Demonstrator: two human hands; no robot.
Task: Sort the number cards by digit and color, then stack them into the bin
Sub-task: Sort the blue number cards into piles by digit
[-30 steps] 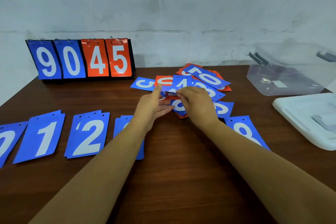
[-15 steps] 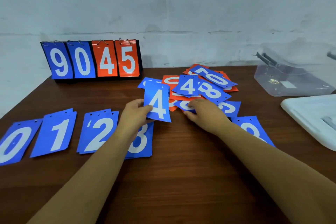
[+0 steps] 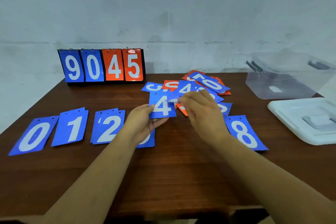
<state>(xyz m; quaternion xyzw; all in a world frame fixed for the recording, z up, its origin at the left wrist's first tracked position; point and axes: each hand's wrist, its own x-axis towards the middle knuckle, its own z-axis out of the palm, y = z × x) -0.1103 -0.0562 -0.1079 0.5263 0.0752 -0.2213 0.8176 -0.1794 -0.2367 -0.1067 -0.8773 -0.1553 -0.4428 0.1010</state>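
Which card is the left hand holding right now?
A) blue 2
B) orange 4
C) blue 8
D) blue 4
D: the left hand pinches the blue 4 card at its lower left corner, thumb on its face and fingers under it, while the blue 8 and the blue 2 lie flat on the table.

The dark wooden table (image 3: pixel 172 178) bears a blue 0 card (image 3: pixel 34 136), a 1 card (image 3: pixel 71 127) and a 2 card (image 3: pixel 108 126) in a row at lower left. A mixed blue and orange heap (image 3: pixel 209 82) lies at centre, with a blue 8 card (image 3: pixel 244 133) near it. A scoreboard (image 3: pixel 101 65) stands at upper left, and a clear bin (image 3: pixel 278 85) and white lid (image 3: pixel 305 120) sit at right.
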